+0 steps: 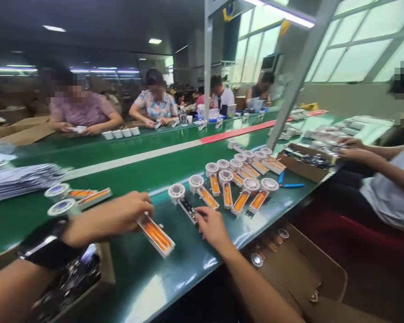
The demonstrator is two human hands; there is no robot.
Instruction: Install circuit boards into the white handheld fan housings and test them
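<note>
My left hand (131, 213) is closed on the top end of a white handheld device with orange cells (157, 235) in its open handle. The part under my fingers is hidden. To the right, my right hand (211, 225) pinches the lower end of a white handheld device with a black circuit board (188, 209). That one lies on the bench with its round grilled head (177, 191) pointing away from me. Several similar round-headed devices with orange cells (227, 193) lie just beyond my right hand. A dark watch (45, 242) is on my left wrist.
Below my left forearm stands a box of dark parts (109, 264). Two more devices (62, 206) and a stack of white sheets (27, 179) lie left. Blue-handled pliers (291, 185) and another parts box (296, 166) are right. Co-workers sit opposite and at right (390, 184).
</note>
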